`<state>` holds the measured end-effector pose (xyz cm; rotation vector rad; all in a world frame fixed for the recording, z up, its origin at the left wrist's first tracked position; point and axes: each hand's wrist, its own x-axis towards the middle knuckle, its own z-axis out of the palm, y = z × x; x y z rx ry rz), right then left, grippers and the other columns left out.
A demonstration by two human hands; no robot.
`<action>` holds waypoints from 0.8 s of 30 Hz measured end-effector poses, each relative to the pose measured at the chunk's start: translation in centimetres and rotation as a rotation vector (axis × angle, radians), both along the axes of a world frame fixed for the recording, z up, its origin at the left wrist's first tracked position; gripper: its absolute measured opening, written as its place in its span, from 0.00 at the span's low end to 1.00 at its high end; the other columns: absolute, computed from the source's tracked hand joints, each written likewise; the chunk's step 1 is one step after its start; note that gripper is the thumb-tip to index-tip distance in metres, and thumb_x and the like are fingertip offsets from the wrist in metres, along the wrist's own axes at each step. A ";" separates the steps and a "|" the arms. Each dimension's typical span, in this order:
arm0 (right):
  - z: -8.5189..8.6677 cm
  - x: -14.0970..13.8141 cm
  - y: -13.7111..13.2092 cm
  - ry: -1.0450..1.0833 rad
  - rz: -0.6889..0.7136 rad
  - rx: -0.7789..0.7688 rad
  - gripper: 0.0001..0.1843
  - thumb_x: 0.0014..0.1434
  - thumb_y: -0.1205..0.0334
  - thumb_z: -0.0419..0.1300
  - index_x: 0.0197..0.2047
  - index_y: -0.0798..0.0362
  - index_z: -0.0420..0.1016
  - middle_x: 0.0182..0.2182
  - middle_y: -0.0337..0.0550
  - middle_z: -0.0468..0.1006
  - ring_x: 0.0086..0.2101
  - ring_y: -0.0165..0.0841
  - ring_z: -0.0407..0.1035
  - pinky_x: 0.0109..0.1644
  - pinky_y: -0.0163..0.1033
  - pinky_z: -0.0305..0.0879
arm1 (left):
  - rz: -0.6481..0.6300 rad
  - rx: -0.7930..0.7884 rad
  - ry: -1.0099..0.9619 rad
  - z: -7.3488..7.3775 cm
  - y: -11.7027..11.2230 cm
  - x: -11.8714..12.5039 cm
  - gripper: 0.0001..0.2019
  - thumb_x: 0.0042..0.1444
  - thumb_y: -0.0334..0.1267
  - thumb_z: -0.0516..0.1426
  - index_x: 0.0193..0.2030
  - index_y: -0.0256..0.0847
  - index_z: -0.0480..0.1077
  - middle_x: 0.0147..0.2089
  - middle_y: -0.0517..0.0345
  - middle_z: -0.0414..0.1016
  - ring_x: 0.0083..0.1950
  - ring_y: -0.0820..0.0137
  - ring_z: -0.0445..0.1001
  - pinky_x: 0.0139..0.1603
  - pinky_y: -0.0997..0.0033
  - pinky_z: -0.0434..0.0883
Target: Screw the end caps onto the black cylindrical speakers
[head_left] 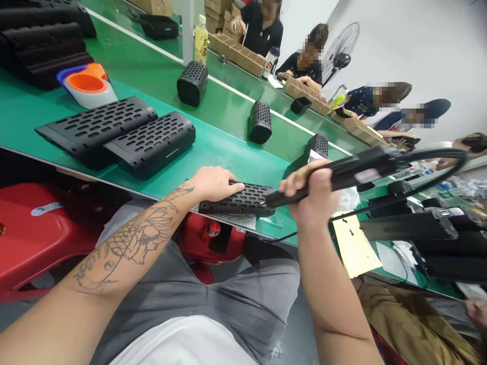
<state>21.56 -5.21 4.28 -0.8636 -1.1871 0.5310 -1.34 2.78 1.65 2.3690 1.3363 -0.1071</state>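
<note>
My left hand lies flat on the left end of a black perforated speaker shell, fingers stretched over its top, pressing it to the green bench's front edge. My right hand is wrapped round a black corded electric screwdriver, held nearly level. Its tip touches the shell's right end. The tool's cable loops off to the right.
Two long black perforated shells lie at the left, behind them an orange and white tray. Upright black speakers stand on the conveyor. Several people sit along the far side with cardboard boxes. Red stool at left.
</note>
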 end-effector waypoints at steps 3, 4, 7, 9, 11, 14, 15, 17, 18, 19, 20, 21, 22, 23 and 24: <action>0.7 7.3 2.0 -0.078 -0.481 0.083 0.30 0.64 0.29 0.86 0.41 0.43 0.82 0.22 0.27 0.76 0.19 0.32 0.71 0.24 0.41 0.75 | 0.011 -0.010 0.002 0.2 0.0 0.1 0.37 0.83 0.70 0.49 0.76 0.57 0.91 0.73 0.49 0.96 0.71 0.45 0.92 0.65 0.55 0.84; 0.5 9.6 2.7 -0.105 -0.615 0.103 0.32 0.62 0.27 0.86 0.38 0.44 0.80 0.22 0.28 0.76 0.19 0.32 0.70 0.23 0.40 0.72 | 0.016 -0.012 0.001 0.2 -0.1 0.2 0.37 0.83 0.69 0.49 0.77 0.57 0.91 0.73 0.49 0.95 0.71 0.45 0.92 0.65 0.55 0.84; -1.0 14.5 3.9 -0.087 -0.693 0.058 0.35 0.60 0.24 0.84 0.37 0.43 0.75 0.20 0.25 0.73 0.18 0.32 0.70 0.23 0.40 0.71 | 0.025 -0.025 0.004 0.4 -0.3 0.2 0.38 0.83 0.69 0.49 0.79 0.56 0.89 0.75 0.49 0.94 0.73 0.45 0.92 0.67 0.56 0.83; -2.2 15.7 3.9 -0.070 -0.654 0.037 0.36 0.60 0.24 0.84 0.37 0.43 0.74 0.19 0.25 0.71 0.18 0.33 0.69 0.24 0.42 0.73 | 0.019 -0.025 0.009 0.3 -0.3 0.2 0.38 0.84 0.69 0.48 0.79 0.56 0.89 0.76 0.49 0.94 0.74 0.45 0.92 0.68 0.56 0.83; -3.0 15.8 3.4 -0.073 -0.622 0.032 0.34 0.61 0.25 0.84 0.36 0.44 0.76 0.19 0.26 0.72 0.18 0.34 0.70 0.26 0.44 0.75 | 0.004 -0.020 0.006 0.0 0.1 -0.1 0.38 0.83 0.68 0.48 0.79 0.56 0.89 0.76 0.49 0.94 0.75 0.45 0.91 0.69 0.56 0.84; -3.1 14.8 2.2 -0.073 -0.577 0.030 0.34 0.61 0.26 0.85 0.35 0.44 0.78 0.20 0.27 0.72 0.19 0.34 0.69 0.25 0.45 0.75 | -0.047 -0.058 -0.039 -0.7 1.3 -1.0 0.37 0.80 0.68 0.54 0.83 0.58 0.87 0.78 0.52 0.92 0.75 0.47 0.91 0.70 0.57 0.84; -2.8 14.1 1.8 -0.066 -0.549 0.030 0.34 0.61 0.26 0.86 0.35 0.43 0.78 0.20 0.28 0.72 0.19 0.34 0.69 0.24 0.45 0.75 | -0.082 -0.094 -0.071 -1.0 1.8 -1.4 0.37 0.78 0.68 0.56 0.84 0.59 0.86 0.79 0.54 0.92 0.76 0.48 0.91 0.70 0.59 0.84; -1.9 12.1 0.7 -0.040 -0.457 0.038 0.32 0.63 0.29 0.87 0.35 0.43 0.79 0.22 0.30 0.74 0.19 0.35 0.71 0.24 0.45 0.76 | -0.150 -0.173 -0.145 -1.6 2.7 -2.0 0.38 0.75 0.68 0.60 0.85 0.60 0.85 0.80 0.58 0.91 0.76 0.52 0.91 0.71 0.65 0.84; -1.3 10.6 0.2 -0.020 -0.397 0.054 0.30 0.65 0.31 0.87 0.35 0.43 0.80 0.22 0.31 0.75 0.20 0.35 0.72 0.25 0.45 0.77 | -0.169 -0.200 -0.178 -1.8 3.1 -2.3 0.38 0.75 0.68 0.61 0.85 0.60 0.85 0.80 0.60 0.91 0.76 0.54 0.90 0.71 0.67 0.83; -0.7 8.8 -0.4 0.001 -0.325 0.071 0.29 0.67 0.33 0.86 0.35 0.43 0.81 0.23 0.32 0.76 0.20 0.35 0.73 0.25 0.45 0.79 | -0.174 -0.219 -0.205 -2.0 3.3 -2.5 0.38 0.74 0.68 0.62 0.85 0.59 0.85 0.80 0.60 0.91 0.76 0.55 0.90 0.72 0.69 0.83; -0.2 6.8 -0.9 0.020 -0.240 0.082 0.28 0.68 0.34 0.86 0.36 0.43 0.82 0.23 0.32 0.76 0.21 0.35 0.73 0.26 0.46 0.81 | -0.165 -0.226 -0.223 -2.1 3.5 -2.6 0.39 0.73 0.68 0.63 0.85 0.59 0.85 0.80 0.60 0.91 0.76 0.55 0.90 0.72 0.69 0.83; 0.4 4.6 -1.3 0.049 -0.158 0.119 0.29 0.67 0.33 0.86 0.37 0.44 0.82 0.22 0.30 0.74 0.19 0.34 0.71 0.25 0.45 0.80 | -0.151 -0.231 -0.237 -2.3 3.6 -2.6 0.39 0.72 0.67 0.64 0.85 0.58 0.85 0.79 0.60 0.92 0.75 0.55 0.91 0.72 0.69 0.83; 0.8 2.2 -1.6 0.062 -0.036 0.104 0.28 0.67 0.33 0.87 0.40 0.45 0.84 0.22 0.29 0.74 0.18 0.34 0.72 0.24 0.44 0.80 | -0.137 -0.237 -0.251 -2.4 3.6 -2.6 0.40 0.71 0.67 0.65 0.85 0.57 0.85 0.79 0.59 0.92 0.74 0.55 0.91 0.71 0.69 0.83; 1.1 -0.2 -1.8 0.073 0.069 0.100 0.27 0.68 0.33 0.86 0.42 0.45 0.85 0.22 0.28 0.75 0.18 0.34 0.72 0.24 0.44 0.80 | -0.126 -0.244 -0.269 -2.5 3.6 -2.5 0.40 0.71 0.67 0.66 0.84 0.56 0.86 0.77 0.58 0.93 0.72 0.55 0.92 0.69 0.69 0.83; 1.2 -2.5 -1.7 0.064 0.160 0.104 0.27 0.69 0.32 0.85 0.43 0.44 0.85 0.22 0.28 0.76 0.17 0.33 0.72 0.24 0.43 0.80 | -0.121 -0.253 -0.290 -2.6 3.5 -2.5 0.39 0.70 0.66 0.66 0.82 0.55 0.87 0.74 0.58 0.95 0.69 0.55 0.92 0.66 0.69 0.84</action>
